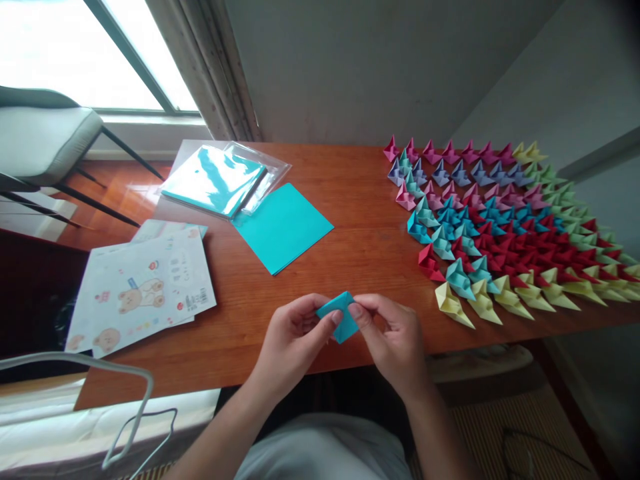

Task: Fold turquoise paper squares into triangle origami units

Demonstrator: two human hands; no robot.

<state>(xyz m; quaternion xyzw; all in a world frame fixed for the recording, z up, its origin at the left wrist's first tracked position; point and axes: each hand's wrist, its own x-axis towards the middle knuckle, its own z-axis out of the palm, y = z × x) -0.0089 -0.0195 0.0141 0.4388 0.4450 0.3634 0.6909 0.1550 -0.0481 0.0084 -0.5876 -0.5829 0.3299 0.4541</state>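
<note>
A small folded piece of turquoise paper point(345, 327) is held up just above the near edge of the wooden table. My left hand point(303, 337) pinches its left side, thumb on top and fingers behind. On its right side, my right hand point(393, 333) grips it the same way, with the thumb near the upper right edge. The fingertips behind the paper are partly hidden. Beyond my hands, flat turquoise square sheets point(285, 230) lie on the table.
Rows of folded paper boats point(495, 247) in several colours cover the table's right side. A plastic-wrapped pack of turquoise paper point(213, 177) lies at the back left. Bear-printed sheets point(150, 287) rest at the left edge, near a white cable point(143, 393) and a chair point(47, 140).
</note>
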